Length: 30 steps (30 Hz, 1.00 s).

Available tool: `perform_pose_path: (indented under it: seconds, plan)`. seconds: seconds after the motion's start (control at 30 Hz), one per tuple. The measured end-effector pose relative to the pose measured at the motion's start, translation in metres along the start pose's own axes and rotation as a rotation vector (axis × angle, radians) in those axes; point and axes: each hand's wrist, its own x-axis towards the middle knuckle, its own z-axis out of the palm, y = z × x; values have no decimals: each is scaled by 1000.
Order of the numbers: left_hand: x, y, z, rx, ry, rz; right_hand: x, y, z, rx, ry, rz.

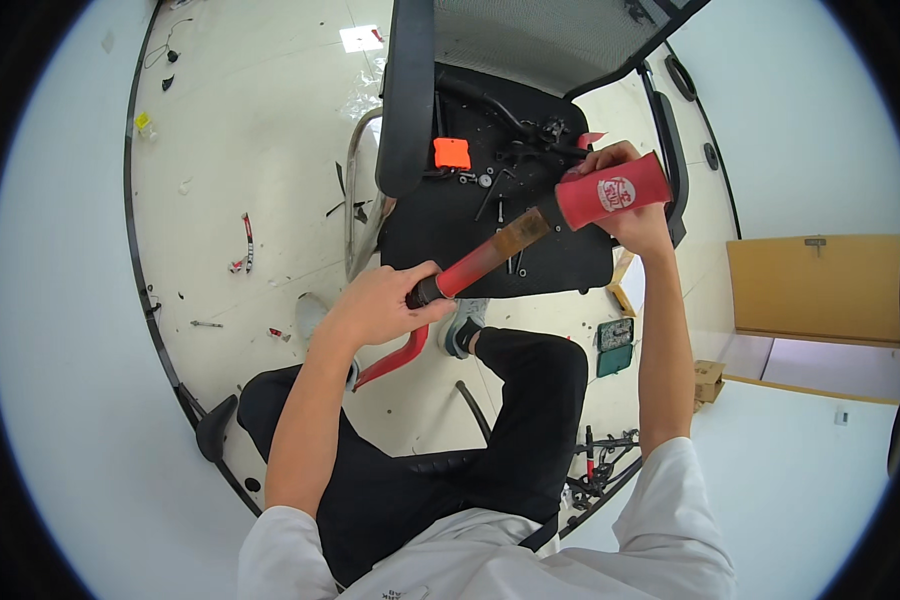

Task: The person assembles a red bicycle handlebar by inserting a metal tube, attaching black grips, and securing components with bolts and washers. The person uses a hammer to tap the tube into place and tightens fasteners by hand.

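Observation:
A long red tube (475, 265) lies slantwise in front of me, above the chair seat. Along its middle is a worn, brownish patch, and a black collar joins it to a wide red sleeve (630, 190) with a white printed emblem. My left hand (380, 305) is wrapped round the black lower end of the tube. At the upper right, my right hand (635, 225) grips the wide sleeve from behind, with some fingers hidden by it. Below my left hand, a curved red tube (398, 362) shows near my feet.
The black chair seat (430, 235) carries an orange box (452, 153), hex keys, several bolts and black metal parts (545, 140). A chair armrest (406, 120) stands on the left. On the floor are a green tool case (615, 346), a cardboard box (709, 381) and scattered scraps.

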Motion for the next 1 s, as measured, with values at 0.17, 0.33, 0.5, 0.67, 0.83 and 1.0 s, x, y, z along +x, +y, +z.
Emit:
perform_pose_path:
  seconds: [0.17, 0.33, 0.5, 0.67, 0.83, 1.0]
  plan:
    - [7, 0, 9, 57, 80, 72, -6, -9, 9, -76, -47, 88]
    - [18, 9, 6, 90, 84, 78, -7, -7, 7, -42, -21, 69]
    - [29, 14, 8, 25, 147, 187, -2, -13, -6, -28, -81, 56]
    - [35, 20, 6, 20, 150, 211, -4, -14, 8, -52, -93, 60]
    - [43, 21, 2, 91, 134, 222, -1, -17, 8, -52, -122, 74]
    - [61, 22, 2, 93, 203, 259, 2, -14, 12, 14, -179, 106]
